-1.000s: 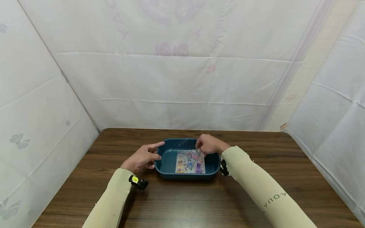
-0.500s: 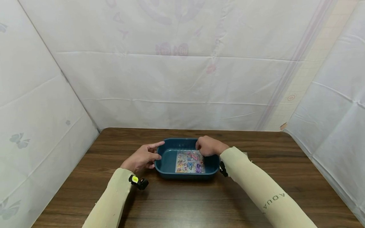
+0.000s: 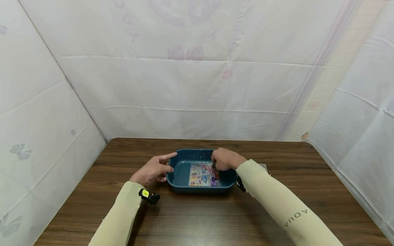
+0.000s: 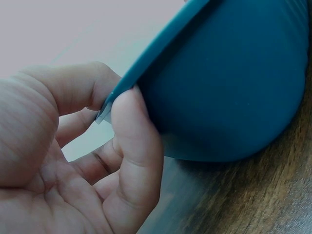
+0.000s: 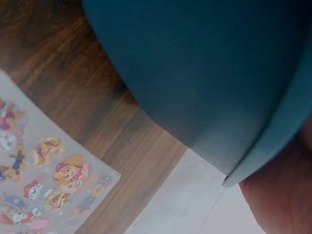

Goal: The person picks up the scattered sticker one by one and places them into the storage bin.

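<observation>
A sheet of colourful cartoon stickers (image 3: 201,176) lies in the blue plastic tub (image 3: 179,176). My left hand (image 3: 152,171) pinches the tub's left rim, thumb inside and forefinger stretched along the edge. In the left wrist view, the thumb and a finger meet across that rim (image 4: 161,41), and a small clear scrap (image 4: 104,114) pokes out beside them. My right hand (image 3: 226,159) reaches over the tub's right side, fingers curled down at the sheet's upper right corner. Its fingertips are hidden, so I cannot tell whether they grip the sheet.
A second cartoon sticker sheet (image 5: 58,180) lies on the wooden table (image 3: 191,222) right of the tub, mostly behind my right sleeve (image 3: 277,194) in the head view. White printed cloth (image 3: 184,89) hangs behind the table and at both sides.
My right hand has sunk slightly lower into the tub, and the sticker sheet's raised corner now lies flatter. A corner of the second sheet shows past my right sleeve. My left hand stays put.
</observation>
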`<state>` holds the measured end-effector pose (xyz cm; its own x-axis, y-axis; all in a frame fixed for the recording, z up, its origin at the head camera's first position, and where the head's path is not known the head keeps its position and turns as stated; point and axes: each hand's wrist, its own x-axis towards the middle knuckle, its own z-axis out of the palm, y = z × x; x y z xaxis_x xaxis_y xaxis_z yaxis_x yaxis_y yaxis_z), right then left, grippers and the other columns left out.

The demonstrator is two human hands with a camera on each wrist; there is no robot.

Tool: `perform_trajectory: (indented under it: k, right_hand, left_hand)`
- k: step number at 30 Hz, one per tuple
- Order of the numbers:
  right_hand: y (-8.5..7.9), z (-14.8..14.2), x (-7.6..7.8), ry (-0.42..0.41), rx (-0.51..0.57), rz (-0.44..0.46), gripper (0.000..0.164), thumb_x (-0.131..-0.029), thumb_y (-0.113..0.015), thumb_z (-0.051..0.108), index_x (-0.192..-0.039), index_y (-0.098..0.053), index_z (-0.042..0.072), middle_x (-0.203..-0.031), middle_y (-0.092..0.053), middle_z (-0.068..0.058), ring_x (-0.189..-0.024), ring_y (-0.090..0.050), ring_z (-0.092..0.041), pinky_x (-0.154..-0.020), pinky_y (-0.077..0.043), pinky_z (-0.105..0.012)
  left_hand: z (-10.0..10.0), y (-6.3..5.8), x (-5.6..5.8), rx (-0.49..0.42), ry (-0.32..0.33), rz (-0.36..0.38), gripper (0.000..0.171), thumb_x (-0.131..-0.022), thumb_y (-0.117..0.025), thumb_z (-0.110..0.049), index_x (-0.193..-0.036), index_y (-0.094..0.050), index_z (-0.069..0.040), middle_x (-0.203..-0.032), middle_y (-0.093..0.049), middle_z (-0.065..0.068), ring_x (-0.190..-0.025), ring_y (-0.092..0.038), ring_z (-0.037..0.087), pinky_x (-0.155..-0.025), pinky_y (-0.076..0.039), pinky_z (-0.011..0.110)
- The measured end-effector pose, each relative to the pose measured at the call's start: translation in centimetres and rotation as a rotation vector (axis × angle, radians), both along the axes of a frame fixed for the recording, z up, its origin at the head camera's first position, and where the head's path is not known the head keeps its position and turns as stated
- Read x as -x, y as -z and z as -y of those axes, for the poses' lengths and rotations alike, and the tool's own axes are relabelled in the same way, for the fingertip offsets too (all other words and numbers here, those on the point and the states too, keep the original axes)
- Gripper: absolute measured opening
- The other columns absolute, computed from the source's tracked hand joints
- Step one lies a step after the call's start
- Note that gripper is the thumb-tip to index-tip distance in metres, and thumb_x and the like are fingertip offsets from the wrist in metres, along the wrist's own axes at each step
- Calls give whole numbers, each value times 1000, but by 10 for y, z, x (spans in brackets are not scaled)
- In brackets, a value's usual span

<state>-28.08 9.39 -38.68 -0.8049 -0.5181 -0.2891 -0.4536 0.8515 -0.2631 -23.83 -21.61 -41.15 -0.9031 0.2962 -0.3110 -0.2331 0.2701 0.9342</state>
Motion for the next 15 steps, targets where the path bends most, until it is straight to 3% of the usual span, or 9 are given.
perform_trajectory:
  k: [4, 10, 15]
  right_hand:
    - [0, -2, 0, -15, 13, -31, 31, -100, -52, 2, -119, -77, 4, -120, -72, -13, -85, -60, -21, -86, -58, -39]
    - [0, -7, 2, -14, 56, -60, 35, -101, -51, 3, -128, -74, 3, -136, -69, -16, -103, -67, -20, -101, -58, -45]
    - [0, -10, 3, -17, 110, -92, 34, -101, -51, 3, -125, -75, 3, -133, -70, -18, -98, -66, -21, -101, -58, -45]
  left_hand:
    - [0, 1, 1, 2, -5, 2, 74, -93, -70, -3, -160, -45, -25, -87, -40, 4, -58, -43, 14, -55, -48, 26]
    - [-1, 3, 3, -2, -17, 9, 74, -93, -69, -2, -159, -46, -26, -89, -40, 4, -56, -44, 14, -55, -49, 26]
    - [0, 4, 5, 2, -19, 4, 73, -93, -69, -2, -158, -47, -27, -90, -39, 4, -56, -43, 15, -54, -48, 27]
